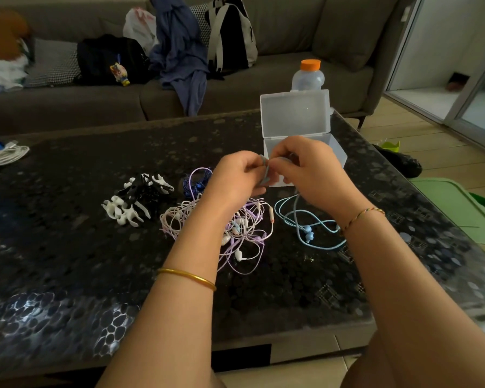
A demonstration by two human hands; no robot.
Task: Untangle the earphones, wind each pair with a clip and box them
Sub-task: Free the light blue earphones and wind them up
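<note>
Fingers (253, 164) of left hand (233, 179) and right hand (312, 166) pinch a thin blue earphone cord (296, 208) over glossy table (95, 261).

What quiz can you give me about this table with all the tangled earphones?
1. True or false: the clear box stands with its lid open.
2. What colour is the cap of the bottle behind the box? A green, B orange, C black.
3. Fill in: the left hand and right hand pinch the cable of the ___ earphones, which lie beside the pink and purple tangle.

Key: 1 true; 2 B; 3 light blue.
</note>
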